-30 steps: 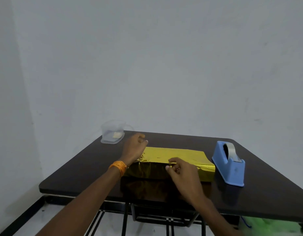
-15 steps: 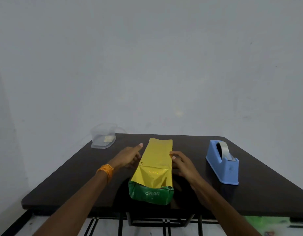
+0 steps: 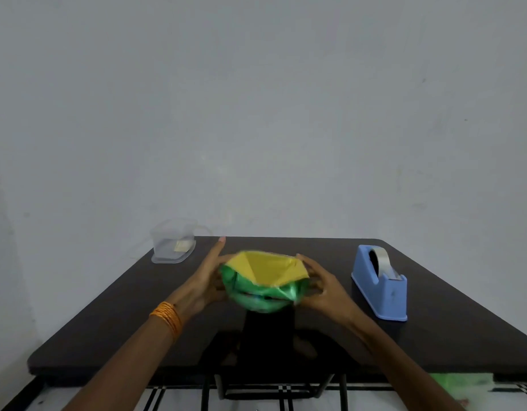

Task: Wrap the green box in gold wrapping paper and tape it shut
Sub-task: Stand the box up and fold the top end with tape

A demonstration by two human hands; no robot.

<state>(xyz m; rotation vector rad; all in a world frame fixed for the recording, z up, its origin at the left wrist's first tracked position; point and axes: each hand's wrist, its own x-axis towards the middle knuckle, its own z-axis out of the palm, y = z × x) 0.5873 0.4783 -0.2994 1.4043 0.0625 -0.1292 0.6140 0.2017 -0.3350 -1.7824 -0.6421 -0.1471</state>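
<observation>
We start at the left fingers (image 3: 220, 243): the index finger is stretched straight out toward the far edge of the worktop (image 3: 449, 330), while the other fingers of the left hand (image 3: 204, 281) press against the left side of the green box (image 3: 256, 296). Motion blur hides how tightly they curl. The right fingers (image 3: 304, 262) are curled round the box's right side, with the right hand (image 3: 326, 287) cupping it from that flank. Between the two hands we see the box gripped over the middle of the worktop, with its near end turned up toward the camera. We cannot tell whether its far end touches the surface. The gold wrapping paper (image 3: 268, 266) sits round the box as an open sleeve. Its mouth is flared toward us, showing a yellow inside, and the green end of the box bulges out below it. A dark reflection lies on the worktop right under the box.

On the left wrist we see an orange band (image 3: 166, 317). To the right of the right hand, near the right edge, stands a blue tape dispenser (image 3: 381, 289) with its roll of clear tape. At the far left corner sits a clear plastic container (image 3: 173, 244) with a small pale piece inside. A plain grey wall (image 3: 262, 114) rises behind the worktop.
</observation>
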